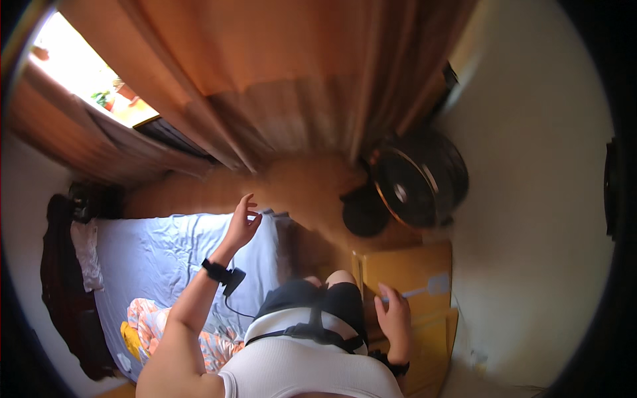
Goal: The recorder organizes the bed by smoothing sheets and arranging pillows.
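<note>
My left hand (242, 226) is raised over the far end of the bed (164, 248). Its fingers are apart and slightly bent, with nothing between them. Low on the right, my right hand (395, 318) hangs beside a yellowish wooden cabinet (413, 261), thumb and forefinger apart. A pale blue swatter-like tool (438, 285) appears at this hand, its thin handle passing behind or through the fingers. Whether my right hand grips the handle or the tool lies on the cabinet cannot be told. Each wrist wears a black strap; a cable runs from the left one's device (234, 281).
A black round-topped appliance or bin (418, 184) stands by the right wall, beside a dark round object (366, 211). Long orange-brown curtains (283, 64) hang ahead, above a wooden floor (298, 184). Patterned bedding (224, 348) and a pillow (87, 253) lie on the bed.
</note>
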Tool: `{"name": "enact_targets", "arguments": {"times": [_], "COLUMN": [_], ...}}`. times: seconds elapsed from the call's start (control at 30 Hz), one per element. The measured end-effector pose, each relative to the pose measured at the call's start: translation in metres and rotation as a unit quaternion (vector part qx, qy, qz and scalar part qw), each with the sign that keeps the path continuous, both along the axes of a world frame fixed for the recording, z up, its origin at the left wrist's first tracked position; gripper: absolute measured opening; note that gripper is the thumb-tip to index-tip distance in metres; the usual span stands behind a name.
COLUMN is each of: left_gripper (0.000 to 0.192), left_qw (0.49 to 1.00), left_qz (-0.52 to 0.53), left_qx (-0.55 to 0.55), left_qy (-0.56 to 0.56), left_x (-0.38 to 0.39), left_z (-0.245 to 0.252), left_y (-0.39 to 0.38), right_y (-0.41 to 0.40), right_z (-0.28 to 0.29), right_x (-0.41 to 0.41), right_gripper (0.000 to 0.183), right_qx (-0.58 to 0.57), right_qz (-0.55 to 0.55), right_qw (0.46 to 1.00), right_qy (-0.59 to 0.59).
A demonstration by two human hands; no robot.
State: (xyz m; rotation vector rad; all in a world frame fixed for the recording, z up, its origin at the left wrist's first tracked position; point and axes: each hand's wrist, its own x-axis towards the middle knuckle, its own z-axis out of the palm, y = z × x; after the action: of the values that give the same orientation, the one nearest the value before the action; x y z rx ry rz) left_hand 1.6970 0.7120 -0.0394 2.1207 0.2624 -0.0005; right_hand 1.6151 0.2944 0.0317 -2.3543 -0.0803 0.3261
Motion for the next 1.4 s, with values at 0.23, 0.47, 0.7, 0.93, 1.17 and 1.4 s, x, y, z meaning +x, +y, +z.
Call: {"name": "enact_targets", "arguments": {"times": [0.23,0.47,0.7,0.93,1.17,1.4], "left_gripper": [0.072,0.067,0.099,0.125,0.082,0.044], "left_qw": [0.976,0.918,0.86,0.812,0.915,0.944], "left_qz": [0.205,0.352,0.493,0.54,0.282,-0.144], "left_qx": [0.067,0.153,0.062,0.194,0.172,-0.072], "left_qy": [-0.015,-0.103,-0.117,-0.106,-0.23,-0.287], "left_x": [0.107,0.195,0.215,0.26,0.366,0.388], "left_z": [-0.023,0.032,0.052,0.092,0.124,0.145], "left_y": [0.164,0.264,0.367,0.441,0.385,0.278], "right_y": [0.046,0.109,0.169,0.234,0.325,0.471], "right_z": [0.018,0.038,0.028,0.041,0.024,0.061], "right_x": [0.091,0.222,0.325,0.38,0.468,0.521], "right_gripper": [0.032,0.032,0.03,0.033,0.052,0.072], "right_qx": [-0.01,-0.024,0.0,-0.002,-0.03,0.154], "right_qz": [0.084,0.165,0.229,0.203,0.144,0.21], "right_qw": [0.994,0.986,0.973,0.978,0.981,0.916], "right_qy": [0.073,-0.001,-0.031,0.043,-0.124,-0.306]}}
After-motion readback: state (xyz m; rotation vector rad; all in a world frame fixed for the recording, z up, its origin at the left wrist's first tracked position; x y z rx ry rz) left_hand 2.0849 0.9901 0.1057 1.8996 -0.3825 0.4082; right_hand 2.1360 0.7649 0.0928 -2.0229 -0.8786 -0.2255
